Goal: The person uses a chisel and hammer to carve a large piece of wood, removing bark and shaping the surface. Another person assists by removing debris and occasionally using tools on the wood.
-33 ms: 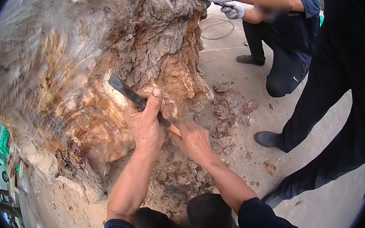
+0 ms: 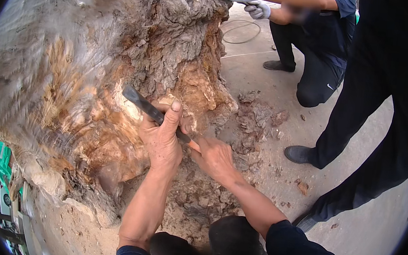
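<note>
Left hand [image 2: 161, 140] wraps its fingers around a dark metal file [image 2: 154, 113], tip pointing to ten o'clock on the tree stump [image 2: 85, 81]. Right hand [image 2: 216, 157] grips its orange handle [image 2: 193, 146] at four o'clock.

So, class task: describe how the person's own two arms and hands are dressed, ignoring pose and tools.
Both hands are bare, no gloves: left hand, right hand. The forearms are uncovered. Dark navy sleeves are pushed up to about the elbows. No watch, rings or markings are visible.
</note>
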Demonstrator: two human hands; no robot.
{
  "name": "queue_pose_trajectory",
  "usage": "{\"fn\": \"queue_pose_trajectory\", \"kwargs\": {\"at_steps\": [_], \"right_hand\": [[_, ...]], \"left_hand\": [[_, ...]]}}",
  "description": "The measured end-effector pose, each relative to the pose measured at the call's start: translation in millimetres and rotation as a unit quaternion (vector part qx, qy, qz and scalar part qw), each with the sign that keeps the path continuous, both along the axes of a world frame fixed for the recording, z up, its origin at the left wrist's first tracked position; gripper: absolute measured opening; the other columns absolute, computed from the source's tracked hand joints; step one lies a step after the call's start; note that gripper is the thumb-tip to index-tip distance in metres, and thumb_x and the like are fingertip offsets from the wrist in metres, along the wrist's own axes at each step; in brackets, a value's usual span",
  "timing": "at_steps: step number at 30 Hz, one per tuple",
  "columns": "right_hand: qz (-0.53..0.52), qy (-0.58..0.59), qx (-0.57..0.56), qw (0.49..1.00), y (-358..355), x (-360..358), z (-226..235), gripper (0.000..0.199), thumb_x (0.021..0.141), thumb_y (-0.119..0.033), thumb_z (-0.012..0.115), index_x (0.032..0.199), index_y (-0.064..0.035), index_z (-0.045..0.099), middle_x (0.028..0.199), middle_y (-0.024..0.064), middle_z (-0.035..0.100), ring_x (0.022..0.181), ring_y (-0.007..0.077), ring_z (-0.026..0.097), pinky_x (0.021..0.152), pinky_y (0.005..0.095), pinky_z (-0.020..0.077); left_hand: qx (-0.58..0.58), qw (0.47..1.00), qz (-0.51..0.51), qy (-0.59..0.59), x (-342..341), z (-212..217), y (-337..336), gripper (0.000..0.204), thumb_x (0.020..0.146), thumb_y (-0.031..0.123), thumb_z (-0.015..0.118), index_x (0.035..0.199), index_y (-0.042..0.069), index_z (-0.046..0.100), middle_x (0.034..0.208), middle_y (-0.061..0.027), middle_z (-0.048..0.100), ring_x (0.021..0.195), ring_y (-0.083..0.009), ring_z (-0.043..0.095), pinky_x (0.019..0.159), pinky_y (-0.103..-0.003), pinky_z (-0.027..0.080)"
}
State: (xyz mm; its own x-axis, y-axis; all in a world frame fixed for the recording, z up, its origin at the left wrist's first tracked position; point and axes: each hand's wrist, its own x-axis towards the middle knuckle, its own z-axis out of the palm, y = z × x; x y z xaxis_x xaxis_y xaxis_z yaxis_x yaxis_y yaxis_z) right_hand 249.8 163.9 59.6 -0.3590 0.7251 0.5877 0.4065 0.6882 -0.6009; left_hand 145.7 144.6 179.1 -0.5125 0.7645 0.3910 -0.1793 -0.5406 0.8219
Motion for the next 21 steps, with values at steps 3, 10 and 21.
{"fn": "queue_pose_trajectory", "kwargs": {"at_steps": [3,10,21], "right_hand": [[-0.004,0.052,-0.053,0.997,4.6,2.3,-10.5,0.018,0.084,-0.01,0.076,0.089,0.0008,0.063,0.081,0.0193,0.068,0.072,0.0405,0.068,0.065,0.0515,0.0528],[-0.013,0.118,-0.19,0.974,22.2,26.4,-6.7,0.022,0.09,-0.01,0.074,0.103,0.0029,0.062,0.091,0.0232,0.068,0.078,0.0436,0.068,0.07,0.0527,0.0521],[-0.034,0.143,-0.09,0.985,64.6,15.5,14.6,0.02,0.094,-0.013,0.074,0.099,-0.0014,0.058,0.074,0.0175,0.063,0.069,0.039,0.063,0.067,0.0485,0.0489]], "left_hand": [[-0.048,0.983,-0.09,0.155,-2.8,0.3,-11.9,0.054,0.086,0.031,0.088,0.123,0.001,0.062,0.108,-0.0118,0.07,0.097,-0.0209,0.07,0.082,-0.034,0.058],[-0.119,0.827,0.272,0.478,-75.7,-23.8,-14.9,0.046,0.103,0.022,0.065,0.141,0.0,0.052,0.141,-0.0172,0.057,0.125,-0.0289,0.058,0.105,-0.044,0.048],[-0.107,0.693,0.4,0.59,-78.3,-62.3,9.6,0.058,0.083,-0.004,0.053,0.141,0.0,0.049,0.144,-0.0196,0.053,0.146,-0.0405,0.037,0.121,-0.054,0.025]]}}
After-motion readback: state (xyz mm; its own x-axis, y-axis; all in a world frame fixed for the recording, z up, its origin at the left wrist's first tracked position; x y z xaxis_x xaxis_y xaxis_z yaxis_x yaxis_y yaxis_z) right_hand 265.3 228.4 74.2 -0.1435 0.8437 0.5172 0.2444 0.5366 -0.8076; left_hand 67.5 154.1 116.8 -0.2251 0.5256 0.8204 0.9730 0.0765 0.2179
